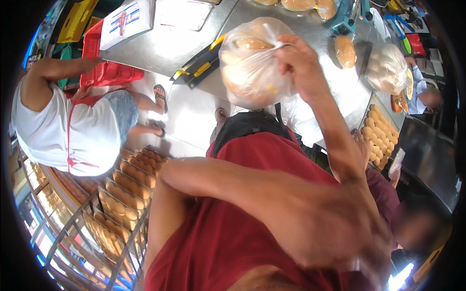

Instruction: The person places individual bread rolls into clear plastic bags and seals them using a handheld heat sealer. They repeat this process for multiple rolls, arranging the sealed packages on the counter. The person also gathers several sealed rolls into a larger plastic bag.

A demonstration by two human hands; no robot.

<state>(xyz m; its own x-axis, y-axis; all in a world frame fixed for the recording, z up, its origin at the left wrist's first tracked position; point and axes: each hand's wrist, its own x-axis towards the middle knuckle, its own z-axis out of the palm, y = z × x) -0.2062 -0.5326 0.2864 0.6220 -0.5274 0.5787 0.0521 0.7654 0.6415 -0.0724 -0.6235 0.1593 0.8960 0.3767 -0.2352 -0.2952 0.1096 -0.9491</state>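
My right hand (pixel 296 65) pinches the gathered, knotted neck of a clear plastic bag (pixel 251 72) filled with round bread buns. The bag is at the near edge of a stainless steel table (pixel 174 47); whether it rests there or hangs is unclear. My left arm crosses my red shirt, and my left hand (pixel 327 232) is blurred by my right upper arm, its fingers indistinct. Right of the bag, a wrapped bread loaf (pixel 345 51) lies on the steel beside a teal bench device (pixel 344 22). Another clear bag of pale rolls (pixel 386 67) sits farther right.
Several trays of buns fill a metal rack (pixel 123 189) at left. A person in a white shirt (pixel 72 127) bends by a red plastic crate (pixel 111 72). At right, a person in maroon (pixel 382 189) stands near a tray of buns (pixel 380 134). A black-and-yellow bar (pixel 200 63) lies along the table edge.
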